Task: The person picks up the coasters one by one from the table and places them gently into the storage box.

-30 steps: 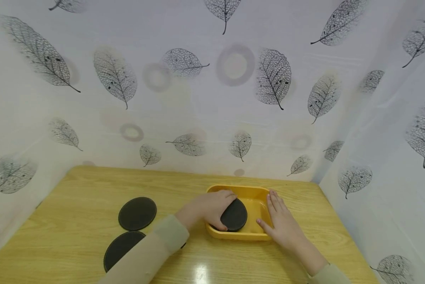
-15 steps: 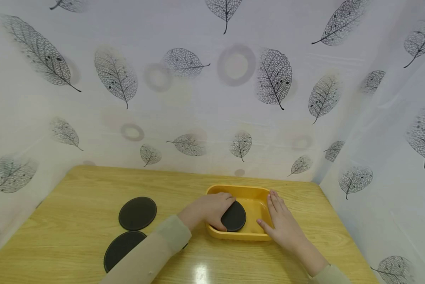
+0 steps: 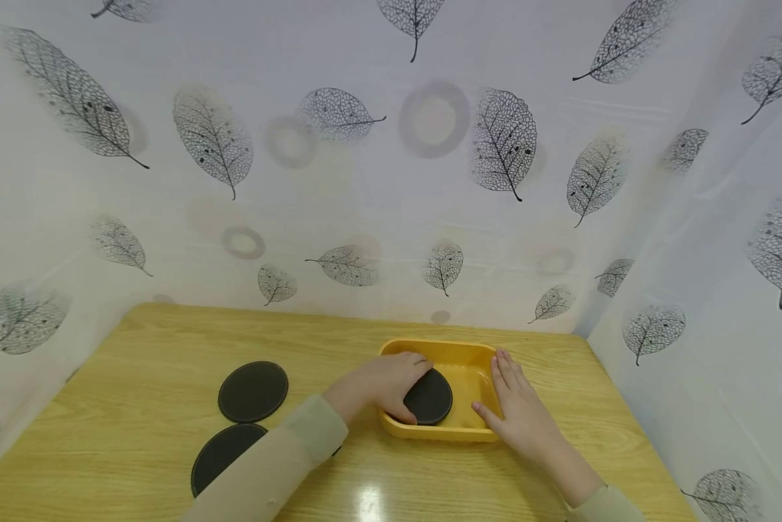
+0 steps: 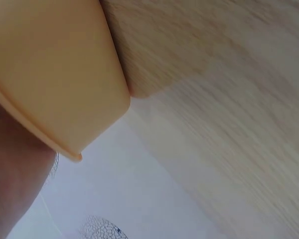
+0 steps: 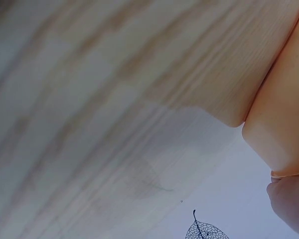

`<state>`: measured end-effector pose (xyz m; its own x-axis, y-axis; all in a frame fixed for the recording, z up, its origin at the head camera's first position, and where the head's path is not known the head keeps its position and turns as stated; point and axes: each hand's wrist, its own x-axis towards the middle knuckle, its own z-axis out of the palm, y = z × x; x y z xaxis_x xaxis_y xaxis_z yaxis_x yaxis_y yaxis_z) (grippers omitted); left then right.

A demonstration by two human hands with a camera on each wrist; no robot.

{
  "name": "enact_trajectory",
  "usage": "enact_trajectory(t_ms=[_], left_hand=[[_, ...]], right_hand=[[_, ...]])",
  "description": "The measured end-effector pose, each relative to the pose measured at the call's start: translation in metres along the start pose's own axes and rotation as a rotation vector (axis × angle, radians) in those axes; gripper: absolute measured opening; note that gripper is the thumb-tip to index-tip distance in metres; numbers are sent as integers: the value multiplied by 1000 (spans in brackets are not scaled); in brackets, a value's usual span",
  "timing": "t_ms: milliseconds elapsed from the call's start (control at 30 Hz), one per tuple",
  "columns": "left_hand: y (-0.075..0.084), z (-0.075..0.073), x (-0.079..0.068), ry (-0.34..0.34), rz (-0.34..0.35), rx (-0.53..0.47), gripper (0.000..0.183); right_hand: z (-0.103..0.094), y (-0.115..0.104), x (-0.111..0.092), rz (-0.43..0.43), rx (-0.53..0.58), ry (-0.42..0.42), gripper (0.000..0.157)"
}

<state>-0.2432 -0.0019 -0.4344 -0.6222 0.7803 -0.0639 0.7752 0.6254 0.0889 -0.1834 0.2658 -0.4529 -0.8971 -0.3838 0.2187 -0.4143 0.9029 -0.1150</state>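
In the head view, a black round coaster (image 3: 431,397) is inside a yellow plastic tray (image 3: 439,433), toward its left end. My left hand (image 3: 394,384) reaches over the tray's left rim and holds this coaster between thumb and fingers, covering its left part. At the opposite end, my right hand (image 3: 521,409) rests on the right rim with its fingers straight and its thumb over the inside. The left wrist view shows the tray's outer wall (image 4: 60,64) with part of the left hand (image 4: 15,164) over the rim. A fingertip of the right hand (image 5: 291,201) shows beside the tray wall (image 5: 281,119).
Two more black round coasters lie left of the tray: the farther coaster (image 3: 253,392) and a nearer coaster (image 3: 224,457) partly hidden under the left sleeve (image 3: 286,464). The wood-grain table (image 3: 326,341) ends at a leaf-patterned white cloth wall (image 3: 378,203).
The coaster under my left hand has shifted very slightly left inside the tray. My right hand and the tray have stayed in place.
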Motion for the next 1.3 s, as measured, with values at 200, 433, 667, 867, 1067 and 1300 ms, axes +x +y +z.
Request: enact_trajectory(t_ms=[200, 433, 667, 867, 1067, 1300], left_hand=[[-7, -9, -10, 30, 22, -23, 90], [-19, -22, -30, 87, 59, -34, 86], [-36, -27, -58, 106, -11, -74, 88], [-55, -26, -87, 166, -72, -116, 85], [-75, -21, -117, 210, -110, -134, 84], [-97, -8, -152, 284, -165, -95, 84]], right_hand=[[1, 0, 0, -5, -1, 15, 84], [2, 1, 0, -1, 2, 2, 85], [2, 2, 0, -6, -3, 1, 85], [1, 2, 0, 2, -5, -9, 86], [1, 2, -1, 5, 1, -8, 86], [1, 2, 0, -1, -8, 0, 85]])
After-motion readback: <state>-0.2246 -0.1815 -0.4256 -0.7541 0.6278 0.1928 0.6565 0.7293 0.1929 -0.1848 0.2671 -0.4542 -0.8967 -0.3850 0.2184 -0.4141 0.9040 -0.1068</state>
